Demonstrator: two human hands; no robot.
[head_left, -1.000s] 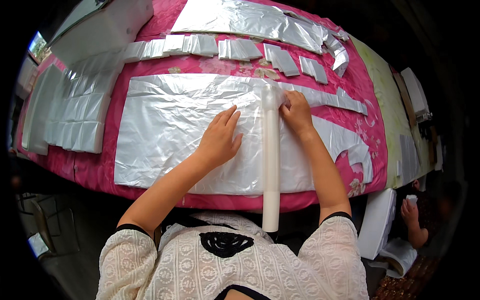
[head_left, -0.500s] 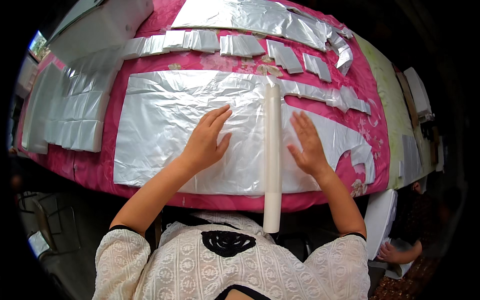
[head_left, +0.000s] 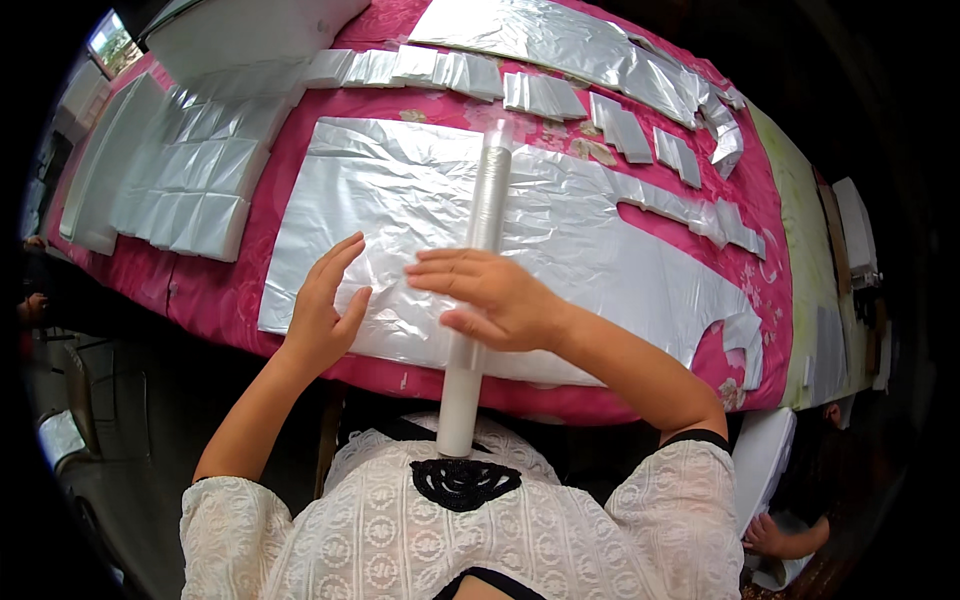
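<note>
A long pale roll (head_left: 488, 205), seemingly with clear film around it, lies across a stack of thin silvery-clear plastic bags (head_left: 590, 255). Its near end juts past the table edge toward my body. My right hand (head_left: 505, 300) is over the middle of the roll, fingers stretched out to the left and hiding part of it. Left of the roll, my left hand (head_left: 328, 305) hovers at or just above the sheets with fingers apart, holding nothing. At their right end the bags have a cut-out with handle strips (head_left: 738, 340).
Piles of small folded clear bags (head_left: 190, 225) stand at the left, and more bundles (head_left: 440, 72) line the back. A white box (head_left: 250, 40) stands far left. Another large sheet stack (head_left: 540, 40) lies behind. At the lower right another person's hand (head_left: 775, 538) shows.
The roll has moved left across the bags, and my right hand has swung left from beside it to over it. My left hand has shifted left and nearer. The whole view has also shifted.
</note>
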